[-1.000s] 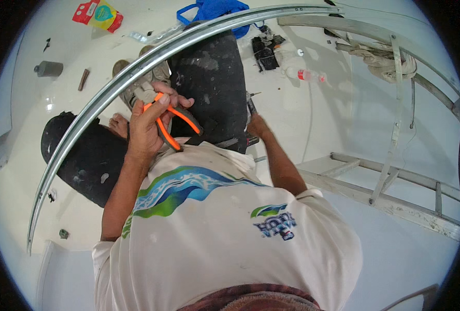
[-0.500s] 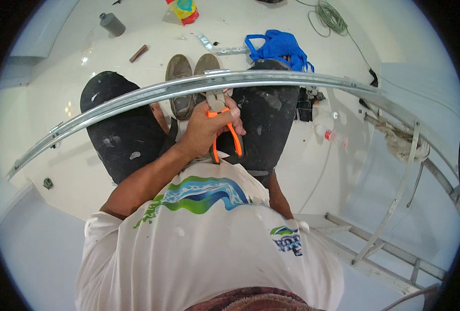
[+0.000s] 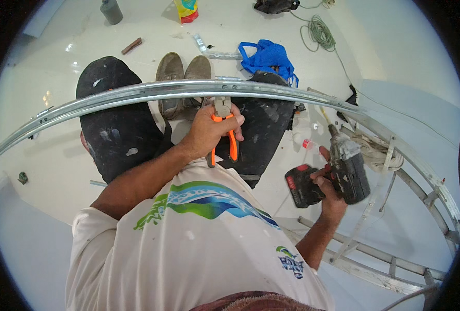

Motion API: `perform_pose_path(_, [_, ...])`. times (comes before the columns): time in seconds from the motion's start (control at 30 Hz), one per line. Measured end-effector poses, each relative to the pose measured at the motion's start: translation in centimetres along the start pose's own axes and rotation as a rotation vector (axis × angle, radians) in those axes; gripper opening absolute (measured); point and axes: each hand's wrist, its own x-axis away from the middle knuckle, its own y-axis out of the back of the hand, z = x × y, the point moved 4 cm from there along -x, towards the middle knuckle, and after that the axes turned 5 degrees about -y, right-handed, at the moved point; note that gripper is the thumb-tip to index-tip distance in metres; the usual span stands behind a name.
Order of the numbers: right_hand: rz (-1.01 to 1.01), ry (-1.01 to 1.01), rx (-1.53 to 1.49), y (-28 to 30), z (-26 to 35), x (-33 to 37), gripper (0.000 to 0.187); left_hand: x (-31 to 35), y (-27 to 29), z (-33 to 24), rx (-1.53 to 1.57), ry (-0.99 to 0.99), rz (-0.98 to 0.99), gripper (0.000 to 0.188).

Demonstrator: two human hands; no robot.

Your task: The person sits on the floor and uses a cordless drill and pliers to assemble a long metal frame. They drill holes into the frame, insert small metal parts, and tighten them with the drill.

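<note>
My left hand (image 3: pixel 217 124) is closed round a pair of pliers (image 3: pixel 233 147) with orange and black handles. Their jaws reach the near edge of a long metal channel (image 3: pixel 162 92), which lies across my thighs and looks bowed in this view. Out to the right, my right hand (image 3: pixel 329 194) grips a black cordless drill (image 3: pixel 350 173) by its handle. The drill's battery points toward my body, and its long bit points up and away past the channel. Whether the jaws are clamped on the channel's edge cannot be made out.
At the right, a metal ladder (image 3: pixel 380 254) lies beside a bundled cloth (image 3: pixel 377 150). A blue bag (image 3: pixel 269 58), a coil of cable (image 3: pixel 320 33), a grey bottle (image 3: pixel 112 13), a yellow and red packet (image 3: pixel 187 10) and a bent metal strip (image 3: pixel 222 54) are on the floor.
My right hand has come into view at the right, holding the drill. The left hand keeps the pliers at the channel. My view has shifted slightly.
</note>
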Motion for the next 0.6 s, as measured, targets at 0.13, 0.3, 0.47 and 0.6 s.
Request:
perform_pose_path(0.13, [0.306,0.183,0.241,0.7,5.5,-2.8,0.051,-0.1,0.0,-0.2,-0.071,-0.003,-0.004,0.016])
perform_pose_path(0.3, [0.482,0.679,0.684,-3.5,11.1,-5.1,0.053,-0.1,0.0,0.3,-0.105,-0.027,-0.012,0.018])
perform_pose_path(0.47, [0.670,0.237,0.847,-8.7,15.2,-6.4,0.066,-0.1,0.4,-0.2,-0.152,-0.018,-0.042,0.018])
perform_pose_path(0.6, [0.665,0.259,0.869,-9.2,15.7,-6.9,0.064,0.0,0.0,-0.5,-0.119,0.011,-0.027,0.019])
